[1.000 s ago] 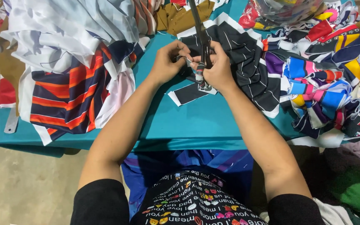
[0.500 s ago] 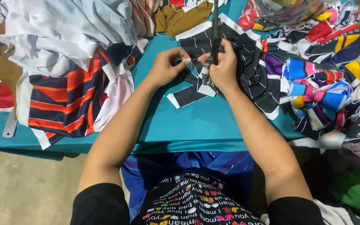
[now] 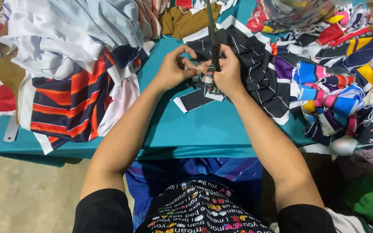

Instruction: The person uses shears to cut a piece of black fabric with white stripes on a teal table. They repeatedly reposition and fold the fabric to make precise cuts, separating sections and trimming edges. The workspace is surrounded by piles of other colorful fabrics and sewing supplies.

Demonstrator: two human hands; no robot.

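My right hand (image 3: 229,74) grips a pair of dark scissors (image 3: 211,30) by the handles, blades pointing away from me over a black fabric with thin white stripes (image 3: 257,64). My left hand (image 3: 172,70) is just left of it and pinches a small pale strip of cloth at the scissors. Both hands hover over the teal-covered table (image 3: 195,133). A small dark cut piece with white edges (image 3: 194,100) lies on the table below the hands.
A heap of white, navy and orange striped fabric (image 3: 65,73) covers the table's left side. Bright multicoloured scraps (image 3: 337,86) pile up on the right. Brown cloth (image 3: 186,19) and a plastic bag of scraps (image 3: 290,11) sit at the far edge. Concrete floor lies at left.
The scissors have swung a little, first right, then back left, staying at the black fabric. My left hand's fingers have closed into a pinch on the pale strip.
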